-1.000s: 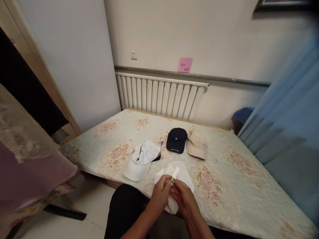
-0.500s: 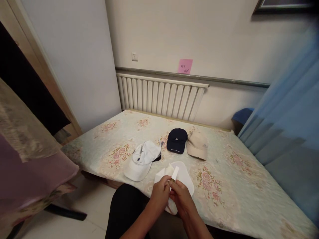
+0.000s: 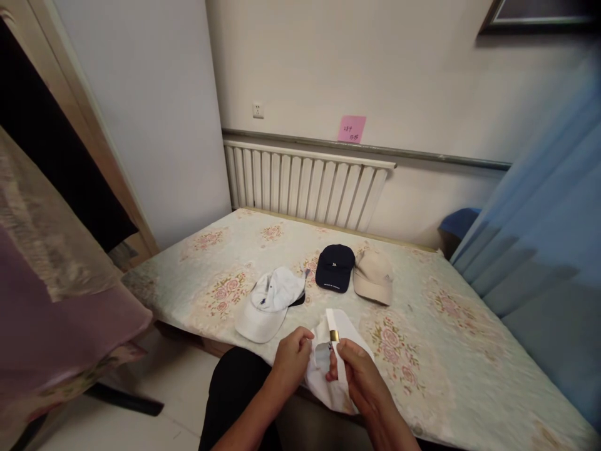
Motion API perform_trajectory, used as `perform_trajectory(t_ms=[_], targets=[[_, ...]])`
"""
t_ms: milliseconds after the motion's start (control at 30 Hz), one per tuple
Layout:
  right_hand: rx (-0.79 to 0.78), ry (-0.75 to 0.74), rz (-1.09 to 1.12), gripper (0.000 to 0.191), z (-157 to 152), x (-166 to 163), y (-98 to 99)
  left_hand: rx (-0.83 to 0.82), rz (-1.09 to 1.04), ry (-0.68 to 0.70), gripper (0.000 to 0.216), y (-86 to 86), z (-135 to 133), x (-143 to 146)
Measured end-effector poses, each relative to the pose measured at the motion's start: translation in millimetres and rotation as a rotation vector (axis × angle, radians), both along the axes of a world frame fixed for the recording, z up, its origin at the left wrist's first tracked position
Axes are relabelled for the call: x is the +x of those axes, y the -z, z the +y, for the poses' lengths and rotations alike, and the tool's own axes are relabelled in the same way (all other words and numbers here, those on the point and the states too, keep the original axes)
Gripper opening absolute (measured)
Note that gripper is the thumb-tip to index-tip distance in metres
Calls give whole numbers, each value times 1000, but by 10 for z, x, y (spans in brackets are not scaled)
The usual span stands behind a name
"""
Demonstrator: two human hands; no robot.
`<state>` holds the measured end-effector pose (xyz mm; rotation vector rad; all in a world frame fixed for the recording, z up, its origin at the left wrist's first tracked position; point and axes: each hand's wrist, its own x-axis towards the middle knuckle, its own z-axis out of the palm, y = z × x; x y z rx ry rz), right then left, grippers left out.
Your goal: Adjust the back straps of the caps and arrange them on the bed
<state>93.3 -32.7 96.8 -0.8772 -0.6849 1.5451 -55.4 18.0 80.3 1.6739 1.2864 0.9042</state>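
Note:
My left hand (image 3: 291,358) and my right hand (image 3: 357,369) hold a white cap (image 3: 328,369) above the near edge of the bed. My right fingers pinch its back strap, which ends in a small brass buckle (image 3: 334,336). My left fingers grip the cap's cloth on the left side. Further back on the bed lie a white cap (image 3: 267,303), a navy cap (image 3: 334,267) and a beige cap (image 3: 374,282).
The bed (image 3: 436,351) has a pale floral cover. A white radiator (image 3: 305,185) runs along the back wall under a pink note (image 3: 352,128). A blue curtain (image 3: 544,250) hangs at the right. Draped cloth (image 3: 56,300) is at the left.
My hands have drawn a little apart and the strap with its buckle now stands between them. The cap has turned so more of its inside shows.

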Motion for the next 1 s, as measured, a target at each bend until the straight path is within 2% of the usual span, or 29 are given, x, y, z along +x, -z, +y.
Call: perform_trajectory(t_ms=[133, 200, 300, 400, 500, 600, 800, 1000], targets=[[28, -76, -98, 22, -51, 80, 3, 108, -10, 66, 23, -31, 50, 77], [17, -81, -139, 21, -57, 85, 30, 89, -25, 101, 23, -12, 85, 134], [-15, -54, -207, 21, -59, 62, 100, -17, -73, 96, 19, 44, 117, 209], [-32, -48, -287, 21, -74, 44, 161, -175, -226, 95, 15, 56, 112, 235], [-46, -48, -352, 21, -105, 49, 182, -346, -432, 163, 17, -2, 85, 224], [-72, -21, -367, 21, -149, 62, 180, -405, -559, 252, 21, -61, 51, 225], [-73, -37, -319, 14, -238, 84, 223, -389, -490, 311, 13, -64, 14, 307], [-171, 1, -279, 7, -247, 50, 252, -373, -385, 268, 10, -5, 20, 336]])
